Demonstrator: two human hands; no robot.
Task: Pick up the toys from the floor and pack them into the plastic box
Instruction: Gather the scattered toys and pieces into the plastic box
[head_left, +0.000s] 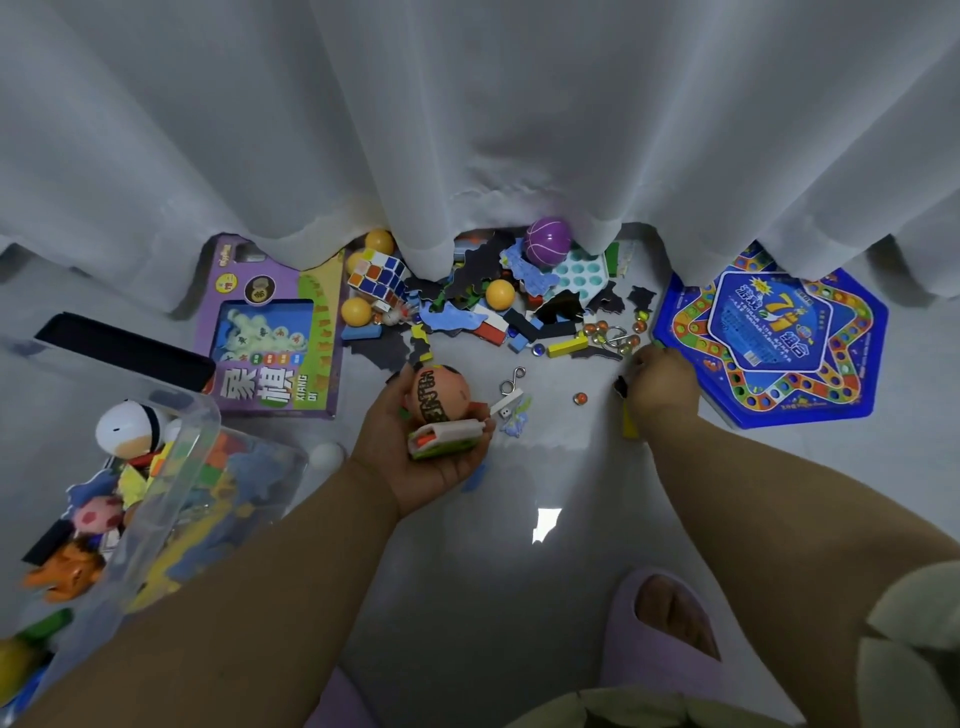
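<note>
My left hand (426, 462) is palm up and holds an orange ball with black lettering (439, 397) and a small white, green and orange toy (447, 439). My right hand (660, 387) is down on the floor with curled fingers gripping small dark and yellow pieces (626, 410) beside the blue hexagonal game board (779, 338). The clear plastic box (176, 467) stands at the lower left, holding a white duck toy (130, 426), blocks and an orange dinosaur. A heap of puzzle pieces, blocks and marbles (519, 312) lies by the curtain.
A white curtain (467, 130) hangs over the back of the pile. A purple chess box (275, 338), Rubik's cube (376, 275), yellow balls (500, 294), a purple ball (546, 241) and metal ring puzzles (511, 379) lie on the grey floor. My slippered foot (670, 623) is at lower right.
</note>
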